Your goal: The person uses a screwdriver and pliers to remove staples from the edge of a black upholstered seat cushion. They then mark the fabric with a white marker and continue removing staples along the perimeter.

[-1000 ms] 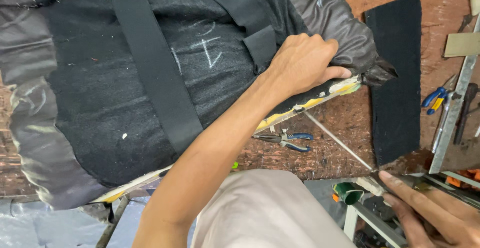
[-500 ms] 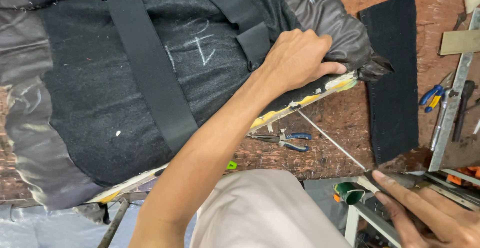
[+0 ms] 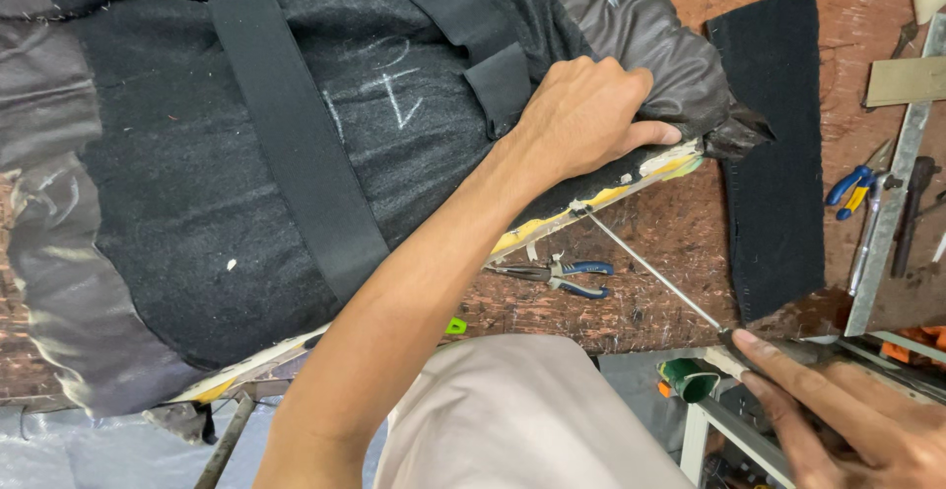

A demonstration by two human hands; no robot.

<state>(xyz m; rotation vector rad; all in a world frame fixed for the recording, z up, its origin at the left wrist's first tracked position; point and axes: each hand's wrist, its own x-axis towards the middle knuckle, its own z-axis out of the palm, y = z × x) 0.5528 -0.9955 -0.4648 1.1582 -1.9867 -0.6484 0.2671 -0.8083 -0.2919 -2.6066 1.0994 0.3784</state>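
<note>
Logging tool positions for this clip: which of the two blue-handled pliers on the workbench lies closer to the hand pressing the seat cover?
The pliers lying just below the seat edge, under the left hand; the other pair sits far right by the metal ruler.

Single view only, head-mounted, looking almost straight down past the chest and lap onto the desk (image 3: pixel 690 243). Close range, arm's length. Near edge of desk cuts across lower frame, floor and light trousers (image 3: pixel 522 420) below it. Left forearm runs up from bottom centre to left hand (image 3: pixel 586 119) at frame middle; right hand (image 3: pixel 847 425) clipped at bottom right corner. Black upholstered panel (image 3: pixel 197 203) fills upper left, cropped at top and left edges. No second view, no overlap.
</note>
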